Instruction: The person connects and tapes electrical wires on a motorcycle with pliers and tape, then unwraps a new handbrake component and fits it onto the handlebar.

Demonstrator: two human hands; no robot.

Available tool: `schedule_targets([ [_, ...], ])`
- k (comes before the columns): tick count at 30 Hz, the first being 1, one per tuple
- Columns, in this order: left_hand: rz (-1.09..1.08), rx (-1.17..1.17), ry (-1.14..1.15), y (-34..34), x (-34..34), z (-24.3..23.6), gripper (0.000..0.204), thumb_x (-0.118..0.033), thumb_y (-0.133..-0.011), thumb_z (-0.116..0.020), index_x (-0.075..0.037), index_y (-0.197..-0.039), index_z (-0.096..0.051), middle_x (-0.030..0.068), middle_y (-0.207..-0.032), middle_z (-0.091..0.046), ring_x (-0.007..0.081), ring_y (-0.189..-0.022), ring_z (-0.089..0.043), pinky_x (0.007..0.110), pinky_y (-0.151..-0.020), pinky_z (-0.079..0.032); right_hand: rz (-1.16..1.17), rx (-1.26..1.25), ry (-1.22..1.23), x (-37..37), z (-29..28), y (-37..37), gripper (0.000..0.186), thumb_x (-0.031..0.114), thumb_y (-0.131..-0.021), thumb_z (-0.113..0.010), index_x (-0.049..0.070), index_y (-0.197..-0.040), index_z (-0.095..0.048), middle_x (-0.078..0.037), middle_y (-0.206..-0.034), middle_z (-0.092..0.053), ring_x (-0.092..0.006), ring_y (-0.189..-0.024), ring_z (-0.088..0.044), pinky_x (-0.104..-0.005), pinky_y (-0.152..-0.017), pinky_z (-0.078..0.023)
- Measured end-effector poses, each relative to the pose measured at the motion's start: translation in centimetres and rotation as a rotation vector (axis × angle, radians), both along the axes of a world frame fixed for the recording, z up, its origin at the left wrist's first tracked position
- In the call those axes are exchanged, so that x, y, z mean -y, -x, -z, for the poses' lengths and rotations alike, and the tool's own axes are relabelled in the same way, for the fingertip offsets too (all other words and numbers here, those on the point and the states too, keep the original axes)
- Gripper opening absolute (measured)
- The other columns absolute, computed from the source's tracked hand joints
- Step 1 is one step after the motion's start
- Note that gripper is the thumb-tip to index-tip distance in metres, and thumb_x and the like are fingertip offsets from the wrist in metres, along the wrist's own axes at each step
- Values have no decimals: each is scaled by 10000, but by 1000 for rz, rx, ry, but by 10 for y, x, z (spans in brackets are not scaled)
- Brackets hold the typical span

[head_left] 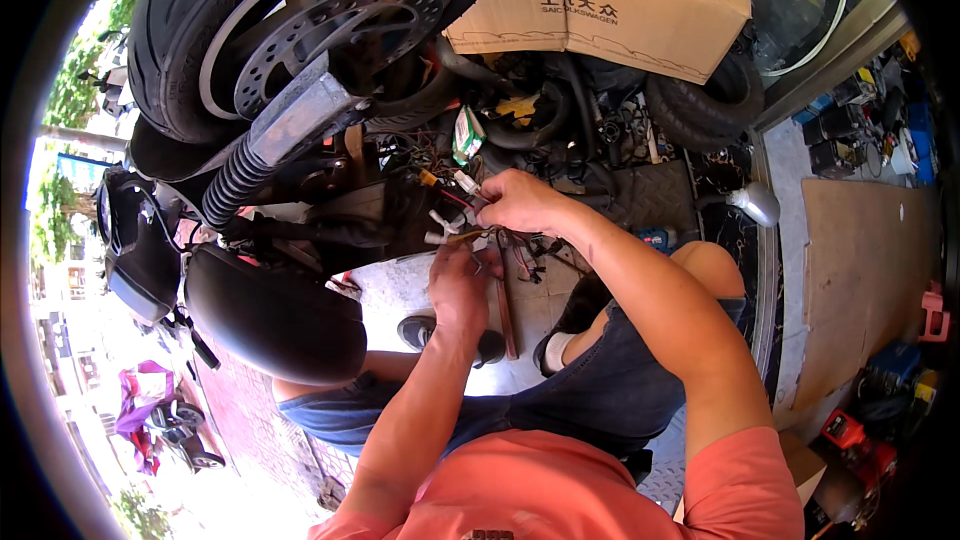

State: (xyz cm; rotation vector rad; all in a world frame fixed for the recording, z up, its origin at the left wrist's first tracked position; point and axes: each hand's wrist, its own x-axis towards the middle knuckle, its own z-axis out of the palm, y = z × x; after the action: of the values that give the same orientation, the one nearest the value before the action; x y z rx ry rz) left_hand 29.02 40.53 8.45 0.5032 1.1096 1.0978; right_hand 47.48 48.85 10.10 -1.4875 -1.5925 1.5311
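Observation:
In front of me, my right hand is closed with fingertips pinched on a wiring harness. Beside those fingers sit a white plug connector and a thin red wire. Lower and to the left, my left hand has its fingers bent around wires at a pale connector. Loose dark wires hang below and between both hands. The harness runs toward the opened-up scooter on the left; which exact wire each hand pinches is partly hidden by the fingers.
A tyre with a drilled brake disc rises at upper left, above a ribbed rubber boot and black body panel. A cardboard box stands far ahead, beside loose tyres. A mirror sticks out right.

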Motion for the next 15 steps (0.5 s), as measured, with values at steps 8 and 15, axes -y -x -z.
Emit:
schedule_targets([
  [8,76,-173,-204,-1,-18,10,196,-178,-1083,-648,-68,-1232,-712,-13,-1016,-730,85,-868,-646,277,-697,-529,82,70,-76,2,-7,6,339,256,-817,-764,1,-1037,-796,-241,-986,-784,-386,-974,-769,-448,-889,-579],
  [15,78,-386,-333,-3,-27,1,216,-170,-1101,-626,-10,-1162,-758,7,-945,-744,77,-799,-633,254,-710,-517,80,236,-123,39,-54,3,423,406,-905,-710,11,-1026,-802,-247,-949,-780,-417,-967,-759,-496,-875,-580],
])
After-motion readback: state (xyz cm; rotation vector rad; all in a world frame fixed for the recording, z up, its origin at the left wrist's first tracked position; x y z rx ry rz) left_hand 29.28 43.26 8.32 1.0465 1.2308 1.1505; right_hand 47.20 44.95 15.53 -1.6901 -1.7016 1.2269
